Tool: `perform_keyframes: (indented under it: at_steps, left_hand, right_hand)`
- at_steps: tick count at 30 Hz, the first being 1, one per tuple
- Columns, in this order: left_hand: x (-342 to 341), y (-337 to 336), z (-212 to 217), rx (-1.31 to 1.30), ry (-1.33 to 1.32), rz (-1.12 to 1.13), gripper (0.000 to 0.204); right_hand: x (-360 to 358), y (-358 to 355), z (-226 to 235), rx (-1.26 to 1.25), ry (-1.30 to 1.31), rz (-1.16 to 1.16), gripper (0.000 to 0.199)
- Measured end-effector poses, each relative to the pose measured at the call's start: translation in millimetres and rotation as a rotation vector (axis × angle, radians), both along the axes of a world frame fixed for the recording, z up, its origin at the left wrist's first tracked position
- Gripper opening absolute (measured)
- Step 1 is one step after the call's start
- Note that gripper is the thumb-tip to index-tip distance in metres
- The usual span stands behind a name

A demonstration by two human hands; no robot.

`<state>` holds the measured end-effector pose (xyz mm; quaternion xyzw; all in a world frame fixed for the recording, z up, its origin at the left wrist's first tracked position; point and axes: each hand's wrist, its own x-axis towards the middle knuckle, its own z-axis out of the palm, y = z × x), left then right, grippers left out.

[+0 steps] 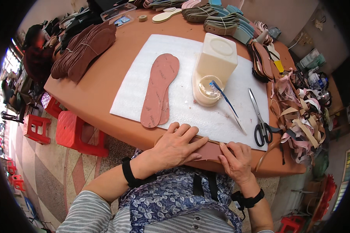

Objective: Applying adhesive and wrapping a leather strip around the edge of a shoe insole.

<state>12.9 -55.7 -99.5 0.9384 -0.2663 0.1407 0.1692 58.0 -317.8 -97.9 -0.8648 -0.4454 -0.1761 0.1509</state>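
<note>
Okay, so the writing first: both insoles (159, 83) on the foam sheet (128, 93) had small dark print on top, partly too tiny for me to make out. They overlapped near its left side, the upper one hiding most of the other.

The strip (210, 151) being worked was along the sheet's near edge, flat and brownish pink, with much of it covered by fingers. The left hand (177, 143) was palm-down, unclenched, fingers stretched out and pressing on its left end. The right hand (236, 159) had its fingers bent over the other end; can't tell if anything was pinched underneath.

Toward the sheet's far right stood a tub (217, 52), smooth cream plastic, boxy with a round cup in front, whitish residue inside. A blue-bristled brush (224, 95) leaned on the cup. Scissors (262, 121) lay across the sheet's right side, metal blades, black loop handles.

Right of the sheet: a tangle of curly ribbon scraps (299, 116). Past its left far corner: a tied stack of dark brown soles (83, 50). Someone (37, 58) further left was blurry.
</note>
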Motion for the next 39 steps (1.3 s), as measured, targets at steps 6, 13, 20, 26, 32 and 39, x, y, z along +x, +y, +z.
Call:
perform_keyframes:
  at_steps: [6, 13, 20, 26, 32, 39]
  left_hand:
    - [1, -6, -1, -0.006, 0.011, -0.015, 0.056]
    - [3, -12, -2, -0.02, 0.021, -0.032, 0.053]
    - [4, -11, -2, -0.06, 0.003, -0.042, 0.048]
    - [2, -11, -2, -0.063, 0.035, -0.029, 0.051]
    - [1, -11, -4, -0.086, -0.013, -0.016, 0.048]
    - [2, -9, -5, -0.142, -0.028, -0.019, 0.041]
  right_hand:
    - [1, 7, 0, 0.015, 0.003, 0.024, 0.039]
    - [3, 15, 0, 0.017, 0.037, 0.055, 0.039]
    - [2, 18, 2, 0.059, 0.085, 0.029, 0.037]
    - [3, 19, 2, 0.082, 0.083, 0.027, 0.034]
    - [3, 19, 2, 0.072, 0.06, 0.028, 0.033]
    - [2, 19, 0, 0.08, 0.046, 0.024, 0.035]
